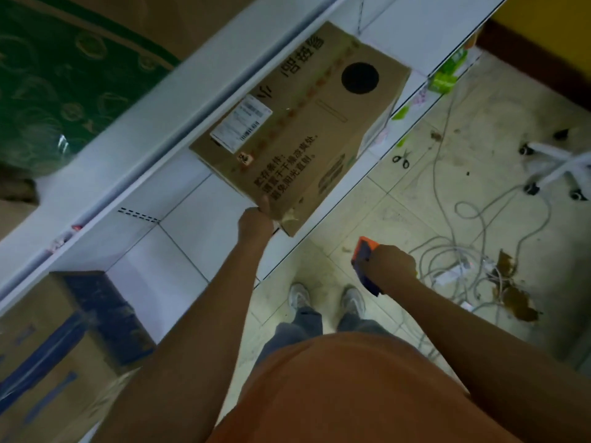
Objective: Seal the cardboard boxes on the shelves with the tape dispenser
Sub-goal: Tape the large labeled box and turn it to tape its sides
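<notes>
The person stood at the white shelf [192, 215] with the left hand [254, 223] curled round the near corner of the cardboard box [297, 135], thumb up on the top face and the other fingers tucked below the edge, out of sight. The box lay on that shelf, stretching away from those fingers, its near end hanging a little past the shelf's front edge. The right hand [388, 265] was clenched about the tape dispenser [364, 260], an orange-and-blue one, held out over the floor and well apart from the box, off to the right of the left hand's fingers.

To my eye the step was steadying or shifting the box before taping. It would go best with the box squared and fully borne by the shelf, the left hand kept pinning the corner, and the dispenser brought to the end nearest that thumb, then drawn along the middle seam in one even pull.

As to writing: large Chinese characters ran along the top beyond the thumb, with smaller lines of Chinese print nearer the fingers, too soft for me to read surely. A white shipping label [241, 126] with barcodes sat further off, and a black round mark [359, 77] at the far end.
</notes>
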{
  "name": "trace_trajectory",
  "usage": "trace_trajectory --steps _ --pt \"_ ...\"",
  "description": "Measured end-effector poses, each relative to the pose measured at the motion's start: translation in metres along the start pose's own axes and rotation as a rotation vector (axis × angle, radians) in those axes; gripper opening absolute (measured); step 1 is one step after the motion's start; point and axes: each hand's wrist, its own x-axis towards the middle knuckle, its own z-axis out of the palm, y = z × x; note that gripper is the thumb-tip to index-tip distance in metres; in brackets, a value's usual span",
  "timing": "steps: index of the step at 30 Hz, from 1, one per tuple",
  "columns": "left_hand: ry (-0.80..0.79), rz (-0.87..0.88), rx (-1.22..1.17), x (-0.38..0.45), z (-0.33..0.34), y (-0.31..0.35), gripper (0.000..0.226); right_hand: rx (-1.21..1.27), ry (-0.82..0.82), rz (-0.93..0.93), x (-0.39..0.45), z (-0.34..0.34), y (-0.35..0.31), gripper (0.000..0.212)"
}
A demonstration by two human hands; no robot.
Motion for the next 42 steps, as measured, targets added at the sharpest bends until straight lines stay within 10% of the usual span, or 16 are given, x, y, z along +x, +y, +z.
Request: trace_trajectory --steps 9,16,24,35,39,42 --pt "0.029 0.034 0.122 -0.019 -0.007 -0.004 0.080 0.101 0.100 -0.169 0.012 -0.011 -0.017 0.055" --pt "0.401 0.722 0.573 -0.028 -0.001 -0.004 0.063 0.143 0.131 -0.149 0.015 -0.015 -0.012 0.058" --pt "0.394 0.930 0.848 0.019 0.020 -0.032 0.065 0.184 0.161 -0.237 -0.002 -0.019 0.004 0.052" --pt "0.348 0.856 0.671 0.025 0.005 -0.018 0.085 0.248 0.341 -0.483 -0.051 -0.041 0.060 0.049" --pt "0.511 0.419 0.243 -0.021 0.011 -0.005 0.084 0.334 0.464 -0.555 -0.056 -0.044 0.070 0.045" --pt "0.399 0.272 0.372 -0.037 0.015 -0.001 0.070 0.329 0.501 -0.611 -0.056 -0.043 0.074 0.044"
